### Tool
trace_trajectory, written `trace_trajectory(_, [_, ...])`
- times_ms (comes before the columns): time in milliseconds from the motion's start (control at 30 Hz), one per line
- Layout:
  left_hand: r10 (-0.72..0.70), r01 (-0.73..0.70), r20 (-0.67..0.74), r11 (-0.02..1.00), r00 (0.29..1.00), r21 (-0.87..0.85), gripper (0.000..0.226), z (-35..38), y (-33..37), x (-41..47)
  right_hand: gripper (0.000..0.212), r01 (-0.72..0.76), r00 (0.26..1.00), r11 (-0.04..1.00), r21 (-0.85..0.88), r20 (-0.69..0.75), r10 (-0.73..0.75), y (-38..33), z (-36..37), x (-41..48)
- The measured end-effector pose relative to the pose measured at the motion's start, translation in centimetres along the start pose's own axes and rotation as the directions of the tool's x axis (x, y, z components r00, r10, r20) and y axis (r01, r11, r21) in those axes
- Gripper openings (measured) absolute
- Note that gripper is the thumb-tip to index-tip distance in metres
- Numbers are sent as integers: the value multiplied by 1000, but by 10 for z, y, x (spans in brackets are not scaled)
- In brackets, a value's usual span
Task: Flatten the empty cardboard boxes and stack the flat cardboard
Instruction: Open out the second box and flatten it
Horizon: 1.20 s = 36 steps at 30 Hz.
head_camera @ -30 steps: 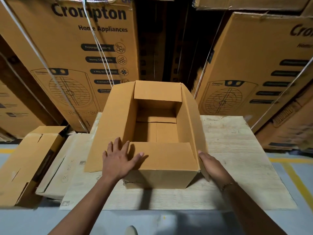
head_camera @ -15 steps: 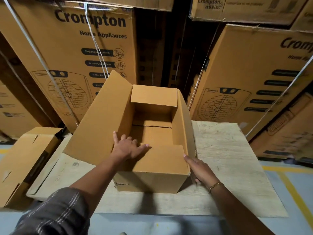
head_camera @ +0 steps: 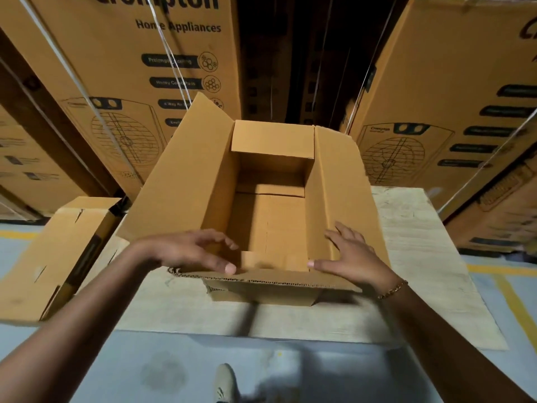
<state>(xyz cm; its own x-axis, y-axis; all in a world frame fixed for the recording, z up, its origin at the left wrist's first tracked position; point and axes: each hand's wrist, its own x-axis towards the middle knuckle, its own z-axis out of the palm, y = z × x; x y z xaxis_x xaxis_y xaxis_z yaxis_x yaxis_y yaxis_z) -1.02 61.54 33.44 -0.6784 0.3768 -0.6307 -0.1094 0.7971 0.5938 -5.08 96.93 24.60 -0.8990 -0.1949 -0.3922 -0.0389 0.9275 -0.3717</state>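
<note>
Cardboard fills this view from edge to edge. At far left a smaller closed box (head_camera: 58,257) lies tilted on the floor, just beside the pale board (head_camera: 421,257) that serves as the work surface. On that board, in the middle, stands the open box (head_camera: 270,216), upright and empty, its four top flaps up or splayed out and its bottom flaps shut, with a seam running down the middle of its floor.

The left hand (head_camera: 191,251) hovers at the near left corner, its fingers (head_camera: 229,242) spread and curled loosely over the edge of the left flap, thumb down against the near flap; it grips nothing firmly. The near flap (head_camera: 261,279) leans toward the person, its corrugated edge showing. The right hand (head_camera: 354,260) rests open on the inner face of the right flap at the near right corner, fingers fanned, thumb pointing inward along the near flap.

This box should be light and easy to tip, stiff across its panels but weak along the creases, so it will fold only where it is scored. Best hold is likely at two opposite corners or the long side walls, pushing them aslant once the bottom flaps are freed. Raw edges may scrape skin, and the smooth faces could slip under flat palms. To the right, tall printed cartons (head_camera: 465,112) stand behind.
</note>
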Motion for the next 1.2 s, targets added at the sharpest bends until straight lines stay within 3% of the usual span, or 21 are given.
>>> trace_trajectory(100, [-212, 211, -49, 867, 976, 451, 119, 22, -14, 19, 127, 24, 992, 994, -107, 129, -10, -13, 1, -4])
trace_trajectory(167, [-246, 260, -105, 774, 964, 577, 125, 42, -26, 36, 131, 17, 990, 990, -142, 138, 3, -17, 6, -7])
trace_trajectory(200, [-223, 273, -159, 751, 962, 600, 120, 53, -31, 43, 123, 15, 993, 987, -162, 116, 4, -18, 9, -8])
trace_trajectory(300, [-87, 320, -373, 708, 924, 630, 90, 75, -40, 53, 66, 29, 999, 985, -171, 29, -24, -21, 18, -10])
trace_trajectory(333, [-68, 324, -393, 703, 917, 633, 84, 76, -41, 53, 60, 37, 999, 987, -154, 24, -34, -21, 20, -12])
trace_trajectory(467, [-142, 274, -282, 816, 949, 509, 97, 48, -31, 62, 58, 72, 997, 995, -73, -34, -74, -13, 27, -16])
trace_trajectory(533, [-150, 270, -264, 817, 953, 510, 100, 18, -22, 81, 67, 67, 996, 994, -84, -46, -71, -13, 29, -15])
trace_trajectory(633, [-115, 308, -352, 769, 929, 561, 86, -36, -18, 136, 92, 32, 999, 991, -127, -14, -34, -16, 26, -9])
trace_trajectory(800, [-34, 359, -498, 735, 867, 575, 79, -112, -23, 228, 111, -5, 998, 994, -109, 58, 12, -14, 16, -1])
trace_trajectory(867, [0, 389, -561, 720, 828, 575, 80, -136, -25, 251, 104, -42, 996, 989, -140, -83, 31, -20, 14, 9])
trace_trajectory(933, [37, 402, -633, 744, 773, 535, 82, -152, -27, 267, 86, -58, 946, 983, -176, -323, -2, -24, 10, 32])
trace_trajectory(967, [52, 401, -658, 755, 751, 518, 83, -155, -29, 272, 79, -70, 926, 978, -197, -378, -10, -25, 4, 49])
trace_trajectory(1100, [141, 416, -688, 705, 712, 574, 87, -150, -37, 281, 66, -26, 931, 945, -326, -353, -96, -47, -29, 130])
trace_trajectory(1200, [161, 402, -698, 717, 698, 569, 84, -151, -43, 282, 65, 43, 963, 950, -310, -239, -121, -77, -37, 197])
